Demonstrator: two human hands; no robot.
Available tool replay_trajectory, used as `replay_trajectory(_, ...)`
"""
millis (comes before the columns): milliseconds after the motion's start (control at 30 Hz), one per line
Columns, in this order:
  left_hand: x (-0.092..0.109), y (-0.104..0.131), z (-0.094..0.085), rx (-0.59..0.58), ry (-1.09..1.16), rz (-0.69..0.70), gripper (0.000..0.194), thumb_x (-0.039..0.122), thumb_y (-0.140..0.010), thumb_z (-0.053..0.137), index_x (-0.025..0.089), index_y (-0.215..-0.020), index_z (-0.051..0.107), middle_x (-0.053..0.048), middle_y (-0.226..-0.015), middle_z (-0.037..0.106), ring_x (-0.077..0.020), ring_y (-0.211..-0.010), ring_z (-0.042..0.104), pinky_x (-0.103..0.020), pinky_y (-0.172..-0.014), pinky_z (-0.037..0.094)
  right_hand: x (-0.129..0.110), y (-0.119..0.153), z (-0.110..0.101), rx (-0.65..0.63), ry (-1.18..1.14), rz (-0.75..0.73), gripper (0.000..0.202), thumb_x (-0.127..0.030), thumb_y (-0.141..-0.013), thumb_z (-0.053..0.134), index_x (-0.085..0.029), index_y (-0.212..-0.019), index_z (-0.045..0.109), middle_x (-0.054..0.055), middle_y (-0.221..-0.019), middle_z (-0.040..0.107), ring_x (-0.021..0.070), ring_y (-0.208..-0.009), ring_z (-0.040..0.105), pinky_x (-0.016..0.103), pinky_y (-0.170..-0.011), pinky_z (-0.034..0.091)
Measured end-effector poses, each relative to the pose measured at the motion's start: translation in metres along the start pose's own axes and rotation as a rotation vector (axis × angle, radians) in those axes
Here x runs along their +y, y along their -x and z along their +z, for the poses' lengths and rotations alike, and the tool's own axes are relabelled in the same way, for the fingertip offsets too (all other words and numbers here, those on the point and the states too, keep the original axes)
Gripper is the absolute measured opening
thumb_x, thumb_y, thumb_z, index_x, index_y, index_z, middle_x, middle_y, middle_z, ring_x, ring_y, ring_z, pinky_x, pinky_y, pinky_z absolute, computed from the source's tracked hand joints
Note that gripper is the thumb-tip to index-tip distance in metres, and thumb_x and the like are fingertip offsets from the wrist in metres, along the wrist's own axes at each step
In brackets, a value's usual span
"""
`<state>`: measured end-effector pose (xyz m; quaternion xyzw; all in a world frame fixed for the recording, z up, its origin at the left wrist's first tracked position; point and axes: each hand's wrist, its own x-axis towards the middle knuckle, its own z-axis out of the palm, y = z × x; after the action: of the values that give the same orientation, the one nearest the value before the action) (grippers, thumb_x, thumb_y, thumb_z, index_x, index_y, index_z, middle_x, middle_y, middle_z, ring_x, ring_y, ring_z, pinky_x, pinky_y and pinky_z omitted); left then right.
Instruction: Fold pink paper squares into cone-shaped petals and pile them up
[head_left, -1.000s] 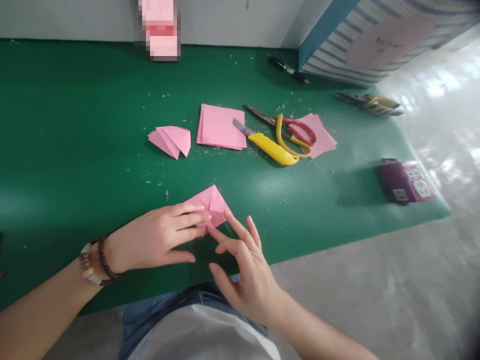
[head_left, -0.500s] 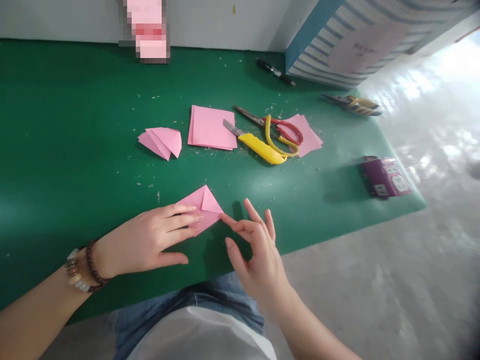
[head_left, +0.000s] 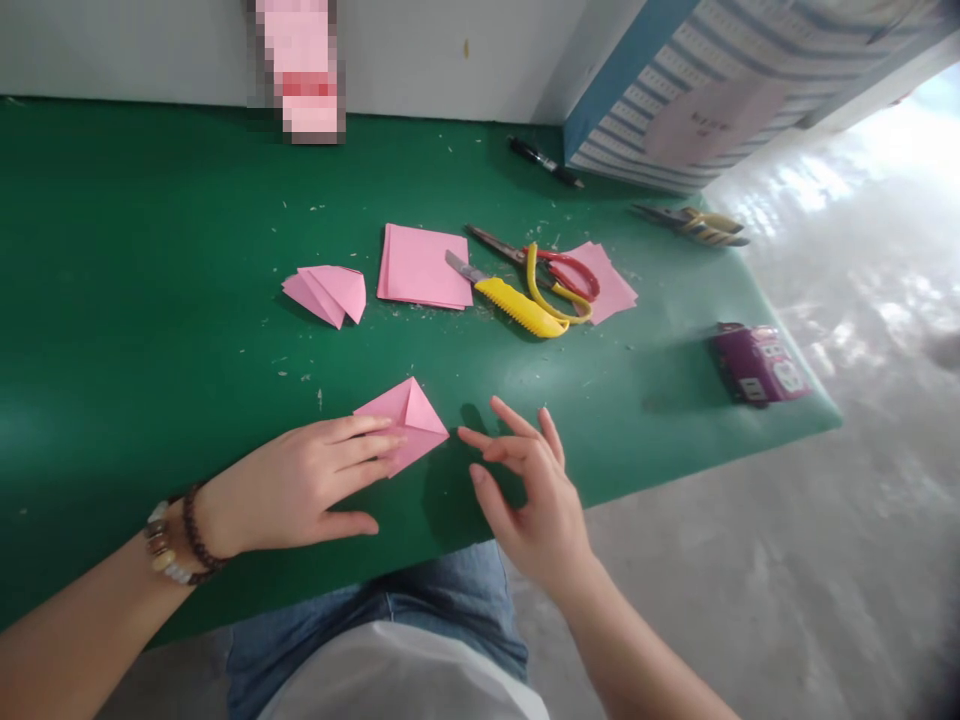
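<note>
A folded pink paper lies flat on the green table, one flap creased at its upper part. My left hand rests flat on its left side, fingers spread and covering part of it. To the right of the paper, my right hand is held with fingers apart and nothing in them; its index fingertip is a short way off the paper's right corner. Farther back are a folded pink paper piece and a stack of pink paper squares.
Scissors and a yellow-handled cutter lie beyond my hands, overlapping pink sheets. A black pen, pliers and a purple box sit toward the right. A striped box stands at the back.
My right hand has moved slightly right, its index finger leaving the paper's right corner. My left hand stays on the paper. The whole view has shifted a little.
</note>
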<state>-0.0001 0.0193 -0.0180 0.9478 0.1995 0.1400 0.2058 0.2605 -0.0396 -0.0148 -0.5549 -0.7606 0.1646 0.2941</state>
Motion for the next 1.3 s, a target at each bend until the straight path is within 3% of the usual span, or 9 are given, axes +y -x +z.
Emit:
replay_trajectory(100,-0.001,0.002,0.001,0.007,-0.033,0.014,0.053,0.035,-0.090,0.063,0.011,-0.136,0.052,-0.012,-0.139,0.057,-0.0269,-0.134,0.048,-0.041,-0.114,0.042,0.006,-0.008,-0.006,-0.009,0.001,-0.071,0.023,-0.014,-0.089,0.054,-0.022,-0.111,0.051,0.006,-0.107,0.074,0.0248,-0.126,0.056,0.057,-0.113,0.035)
replay_trajectory(200,-0.002,0.004,0.000,0.028,-0.067,0.030,0.049,0.037,-0.091,0.061,0.011,-0.132,0.056,-0.013,-0.134,0.061,-0.0267,-0.131,0.052,-0.042,-0.114,0.042,0.010,-0.020,-0.007,-0.122,0.068,-0.227,0.029,-0.014,-0.091,0.053,-0.020,-0.119,0.057,0.008,-0.121,0.070,0.0254,-0.131,0.051,0.053,-0.111,0.041)
replay_trajectory(333,-0.002,0.005,-0.001,0.050,-0.082,0.039,0.038,0.037,-0.090,0.063,0.011,-0.118,0.064,-0.014,-0.127,0.065,-0.0278,-0.127,0.056,-0.043,-0.111,0.045,0.009,-0.030,0.000,-0.262,0.187,-0.384,0.030,-0.018,-0.095,0.051,-0.020,-0.124,0.060,0.007,-0.134,0.062,0.0287,-0.136,0.045,0.056,-0.112,0.039)
replay_trajectory(433,-0.002,0.004,-0.001,0.046,-0.101,0.033,0.035,0.039,-0.089,0.063,0.012,-0.111,0.066,-0.015,-0.125,0.066,-0.0289,-0.126,0.056,-0.044,-0.109,0.046,0.006,-0.030,0.004,-0.290,0.236,-0.403,0.027,-0.023,-0.095,0.052,-0.020,-0.119,0.064,0.009,-0.131,0.064,0.0301,-0.134,0.048,0.058,-0.112,0.038)
replay_trajectory(667,-0.001,0.002,-0.002,0.103,-0.114,-0.042,0.031,0.036,-0.092,0.060,0.016,-0.116,0.063,-0.012,-0.125,0.065,-0.0265,-0.124,0.057,-0.046,-0.110,0.044,0.008,-0.035,0.004,-0.246,0.155,-0.394,0.022,-0.027,-0.096,0.053,-0.020,-0.112,0.066,0.011,-0.119,0.067,0.0282,-0.130,0.051,0.055,-0.110,0.041)
replay_trajectory(867,0.003,-0.005,0.000,0.162,-0.170,-0.223,0.059,0.049,-0.090,0.058,0.015,-0.137,0.047,-0.013,-0.137,0.057,-0.0293,-0.131,0.049,-0.050,-0.113,0.039,0.000,-0.051,0.008,-0.182,0.163,-0.327,0.043,-0.043,-0.086,0.067,-0.016,-0.120,0.062,0.014,-0.114,0.067,0.0303,-0.108,0.060,0.050,-0.091,0.052)
replay_trajectory(967,0.003,-0.006,0.002,0.156,-0.186,-0.271,0.064,0.055,-0.089,0.057,0.012,-0.136,0.047,-0.015,-0.134,0.059,-0.0303,-0.130,0.050,-0.053,-0.113,0.037,-0.007,-0.055,0.015,-0.168,0.249,-0.309,0.040,-0.034,-0.085,0.070,-0.014,-0.119,0.062,0.013,-0.104,0.070,0.0273,-0.091,0.063,0.044,-0.080,0.054)
replay_trajectory(1133,0.004,-0.006,0.003,0.141,-0.166,-0.311,0.059,0.054,-0.089,0.058,0.015,-0.132,0.051,-0.014,-0.131,0.061,-0.0294,-0.128,0.052,-0.052,-0.114,0.036,-0.006,-0.055,0.020,-0.061,0.261,-0.357,0.026,-0.018,-0.091,0.054,-0.015,-0.115,0.064,0.008,-0.087,0.074,0.0220,-0.078,0.067,0.040,-0.079,0.053)
replay_trajectory(1300,0.012,-0.007,0.006,0.247,-0.137,-0.388,0.068,0.061,-0.082,0.063,0.017,-0.131,0.050,-0.014,-0.124,0.064,-0.0305,-0.119,0.058,-0.052,-0.109,0.040,-0.009,-0.053,0.015,0.081,0.106,-0.218,0.027,-0.011,-0.091,0.050,-0.021,-0.112,0.064,0.002,-0.090,0.077,0.0157,-0.075,0.072,0.028,-0.069,0.056)
